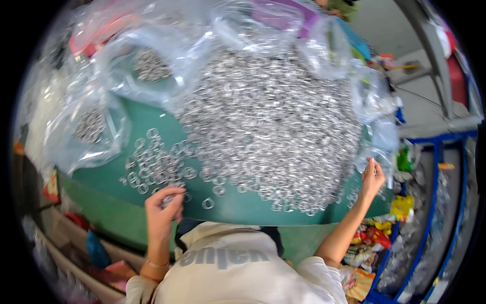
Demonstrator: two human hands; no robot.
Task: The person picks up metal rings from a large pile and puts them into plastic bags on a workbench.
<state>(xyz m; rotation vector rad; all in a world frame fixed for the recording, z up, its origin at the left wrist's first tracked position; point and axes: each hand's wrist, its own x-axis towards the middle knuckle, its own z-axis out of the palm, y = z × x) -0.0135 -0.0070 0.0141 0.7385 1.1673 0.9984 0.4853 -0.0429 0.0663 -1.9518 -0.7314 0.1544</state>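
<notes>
1. Nearest the camera, the person's cream top with grey lettering fills the lower middle, and both bare forearms rise from it toward the green table (238, 210).
2. The left hand (163, 210) sits at the table's near edge, its fingers curled inward around a few small metal rings; the hand is nearly closed, with bits of silver showing between thumb and fingers. A thin bracelet circles that wrist.
3. Just beside this hand, single rings lie loose on the green surface, one ring (208, 203) on its own close to the edge.
4. The right hand (373, 178) is at the table's right edge, fingers drawn together and pointing upward, pinching the rim of a clear plastic bag (377, 134). Whether a ring is also between the fingertips cannot be told.
5. A little further in, a thin scatter of rings (154, 162) spreads to the left, each lying flat and mostly apart from its neighbours.
6. Behind it, a large heap of silver rings (268, 126) covers the middle and right of the table, piled thickly.
7. Further left, two clear bags hold smaller lots of rings: one bag (88, 126) at the left edge, another bag (150, 65) beyond it.
8. Farthest off, crumpled clear plastic and a purple container (283, 14) sit at the top.
9. On the right, beside the table, a blue metal rack (435, 167) holds coloured packets.
</notes>
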